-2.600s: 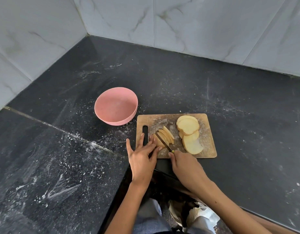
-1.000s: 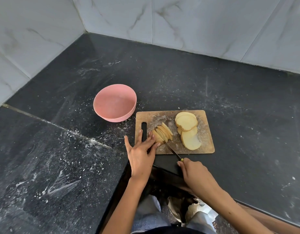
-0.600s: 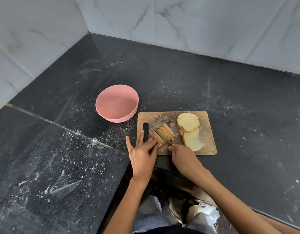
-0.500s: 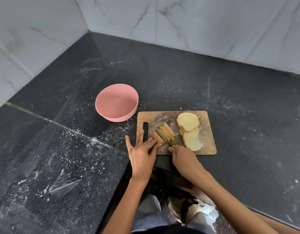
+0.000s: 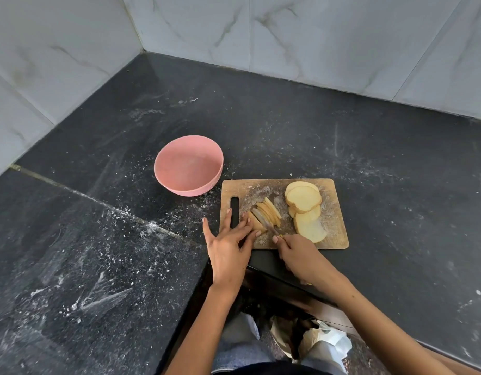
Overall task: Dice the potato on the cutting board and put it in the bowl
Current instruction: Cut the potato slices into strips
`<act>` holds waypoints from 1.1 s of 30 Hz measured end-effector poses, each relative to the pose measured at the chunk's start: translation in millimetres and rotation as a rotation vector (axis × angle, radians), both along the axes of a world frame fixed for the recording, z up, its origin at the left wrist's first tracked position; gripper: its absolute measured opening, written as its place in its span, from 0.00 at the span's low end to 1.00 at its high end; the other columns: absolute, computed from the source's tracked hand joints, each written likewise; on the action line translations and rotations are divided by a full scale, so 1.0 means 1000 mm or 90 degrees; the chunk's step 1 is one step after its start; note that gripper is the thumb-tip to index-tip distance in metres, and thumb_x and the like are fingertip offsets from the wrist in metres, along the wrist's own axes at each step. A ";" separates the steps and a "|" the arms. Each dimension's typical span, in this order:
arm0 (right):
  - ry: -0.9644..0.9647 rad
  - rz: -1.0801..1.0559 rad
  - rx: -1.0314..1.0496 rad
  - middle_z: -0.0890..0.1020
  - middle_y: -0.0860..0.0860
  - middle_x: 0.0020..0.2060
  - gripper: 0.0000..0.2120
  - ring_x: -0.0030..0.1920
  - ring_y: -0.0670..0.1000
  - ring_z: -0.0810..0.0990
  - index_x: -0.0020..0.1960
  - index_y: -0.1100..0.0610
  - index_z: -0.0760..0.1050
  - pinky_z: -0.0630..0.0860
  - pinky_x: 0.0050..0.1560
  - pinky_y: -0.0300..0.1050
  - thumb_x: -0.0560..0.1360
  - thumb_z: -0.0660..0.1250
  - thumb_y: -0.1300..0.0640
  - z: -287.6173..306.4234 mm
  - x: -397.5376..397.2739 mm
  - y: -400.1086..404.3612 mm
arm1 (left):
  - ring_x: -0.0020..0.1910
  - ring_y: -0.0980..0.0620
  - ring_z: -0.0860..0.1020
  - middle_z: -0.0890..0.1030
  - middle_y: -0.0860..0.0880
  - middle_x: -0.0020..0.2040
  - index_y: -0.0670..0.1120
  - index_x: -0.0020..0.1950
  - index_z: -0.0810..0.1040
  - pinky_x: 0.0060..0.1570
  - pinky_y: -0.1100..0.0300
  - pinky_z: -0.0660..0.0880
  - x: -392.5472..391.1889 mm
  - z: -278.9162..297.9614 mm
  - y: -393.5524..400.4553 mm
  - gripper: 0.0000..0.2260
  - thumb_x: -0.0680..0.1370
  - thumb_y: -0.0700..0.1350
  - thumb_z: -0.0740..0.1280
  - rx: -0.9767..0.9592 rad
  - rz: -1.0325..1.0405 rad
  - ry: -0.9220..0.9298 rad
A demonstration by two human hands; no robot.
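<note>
While knife-gripped, potato strips (image 5: pixel 266 218) between hands.

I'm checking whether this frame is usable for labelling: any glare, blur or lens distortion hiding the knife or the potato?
Head view: wide-angle bending at the edges; soft, even light, only a faint sheen on the countertop; potato slices sharp; the knife blade small and slightly soft among the strips, its handle hidden in the right hand.

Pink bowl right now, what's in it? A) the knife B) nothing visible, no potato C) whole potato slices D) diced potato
B: the pink bowl shows only its bare inside, while the potato strips and round slices all lie on the cutting board, and the right hand holds the knife there.
</note>
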State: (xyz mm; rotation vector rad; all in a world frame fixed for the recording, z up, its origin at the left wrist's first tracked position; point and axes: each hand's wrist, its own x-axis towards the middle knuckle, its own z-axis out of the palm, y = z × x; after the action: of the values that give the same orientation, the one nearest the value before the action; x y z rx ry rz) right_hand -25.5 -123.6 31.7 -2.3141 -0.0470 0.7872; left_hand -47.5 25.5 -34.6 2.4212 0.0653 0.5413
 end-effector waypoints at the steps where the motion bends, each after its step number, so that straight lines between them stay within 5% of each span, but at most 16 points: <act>1: 0.042 -0.027 0.026 0.70 0.50 0.27 0.19 0.26 0.48 0.68 0.36 0.57 0.66 0.65 0.24 0.38 0.83 0.52 0.50 0.000 0.000 -0.002 | 0.69 0.50 0.71 0.83 0.53 0.54 0.49 0.51 0.85 0.75 0.51 0.40 0.000 0.000 0.000 0.12 0.74 0.54 0.68 -0.002 -0.002 0.001; 7: 0.188 -0.070 0.067 0.67 0.51 0.25 0.18 0.20 0.47 0.62 0.38 0.57 0.66 0.62 0.21 0.37 0.82 0.54 0.47 0.011 -0.007 -0.025 | 0.69 0.50 0.71 0.83 0.54 0.54 0.50 0.51 0.85 0.76 0.51 0.39 -0.001 0.001 0.001 0.16 0.75 0.57 0.64 -0.002 0.000 -0.002; 14: -0.150 0.045 -0.072 0.70 0.47 0.29 0.19 0.30 0.45 0.67 0.34 0.52 0.62 0.60 0.30 0.40 0.83 0.52 0.49 0.017 -0.011 -0.011 | 0.69 0.49 0.71 0.83 0.53 0.54 0.49 0.51 0.85 0.76 0.50 0.41 0.000 0.002 0.001 0.16 0.75 0.57 0.64 0.004 -0.004 0.002; 28: -0.168 0.085 -0.150 0.80 0.58 0.46 0.17 0.45 0.58 0.79 0.50 0.60 0.72 0.66 0.39 0.45 0.83 0.50 0.50 -0.001 -0.002 0.019 | 0.68 0.48 0.72 0.84 0.52 0.52 0.48 0.50 0.85 0.75 0.50 0.41 0.000 0.002 0.001 0.09 0.73 0.49 0.70 0.002 -0.004 0.000; 33: -0.148 0.123 -0.276 0.78 0.58 0.57 0.11 0.56 0.58 0.79 0.61 0.61 0.68 0.72 0.46 0.47 0.83 0.51 0.60 0.003 0.001 0.036 | 0.66 0.45 0.74 0.84 0.50 0.52 0.46 0.49 0.85 0.75 0.49 0.43 0.000 0.001 -0.002 0.11 0.74 0.50 0.67 -0.008 0.003 0.011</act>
State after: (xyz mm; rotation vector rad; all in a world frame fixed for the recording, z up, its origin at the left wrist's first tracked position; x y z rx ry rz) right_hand -24.5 -87.8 35.1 -2.8396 -0.2267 0.6664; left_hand -47.8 23.1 -33.3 2.4146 0.0818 0.5211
